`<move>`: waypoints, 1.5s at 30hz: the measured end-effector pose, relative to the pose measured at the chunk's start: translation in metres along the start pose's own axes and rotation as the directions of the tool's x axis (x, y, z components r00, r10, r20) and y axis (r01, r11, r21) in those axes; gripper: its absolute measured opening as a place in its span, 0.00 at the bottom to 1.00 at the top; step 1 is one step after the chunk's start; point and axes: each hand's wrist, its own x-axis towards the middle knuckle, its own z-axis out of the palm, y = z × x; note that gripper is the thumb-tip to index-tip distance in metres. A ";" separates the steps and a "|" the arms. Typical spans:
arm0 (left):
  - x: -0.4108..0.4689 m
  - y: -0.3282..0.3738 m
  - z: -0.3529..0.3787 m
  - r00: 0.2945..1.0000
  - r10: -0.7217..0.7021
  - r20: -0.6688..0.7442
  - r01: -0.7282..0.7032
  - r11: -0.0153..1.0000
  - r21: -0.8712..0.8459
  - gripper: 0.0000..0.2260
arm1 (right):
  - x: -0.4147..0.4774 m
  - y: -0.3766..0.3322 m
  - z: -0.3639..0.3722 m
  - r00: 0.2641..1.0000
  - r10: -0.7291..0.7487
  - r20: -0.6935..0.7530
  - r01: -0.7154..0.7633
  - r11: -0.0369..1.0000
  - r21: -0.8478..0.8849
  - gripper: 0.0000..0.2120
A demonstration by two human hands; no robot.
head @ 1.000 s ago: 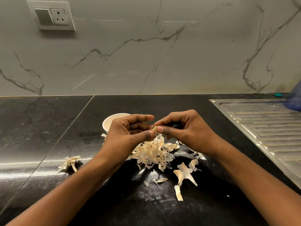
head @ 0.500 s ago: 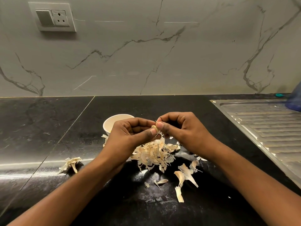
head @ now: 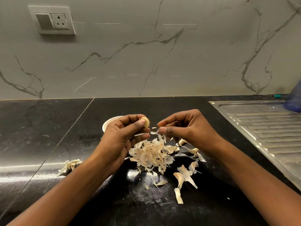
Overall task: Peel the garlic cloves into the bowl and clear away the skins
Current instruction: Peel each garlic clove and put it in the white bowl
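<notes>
Head view: left hand (head: 120,139) pinches a garlic clove (head: 146,122) in its grip; right hand (head: 187,128) pinches a skin strip (head: 154,132).

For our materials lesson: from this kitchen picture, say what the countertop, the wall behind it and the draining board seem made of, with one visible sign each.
Countertop: polished black stone, perhaps granite; it mirrors light.
Wall: grey marble or marble-look tile, smooth; dark branching veins.
Draining board: silvery metal, likely stainless steel; pressed ribs, dull sheen.
</notes>
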 end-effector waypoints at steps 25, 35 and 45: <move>0.001 -0.007 -0.003 0.999 -0.008 0.037 0.004 0.994 0.110 0.12 | 0.003 0.005 0.000 0.982 -0.101 -0.159 0.078 0.986 -0.145 0.03; -0.001 0.006 -0.007 0.993 0.113 0.032 -0.117 0.949 0.291 0.11 | 0.004 0.005 -0.015 0.999 -0.029 -0.034 0.026 0.994 -0.102 0.10; 0.014 0.030 -0.042 0.898 0.412 -0.157 -0.227 0.737 0.636 0.06 | 0.000 0.009 -0.001 0.987 0.049 0.151 -0.002 0.955 -0.296 0.10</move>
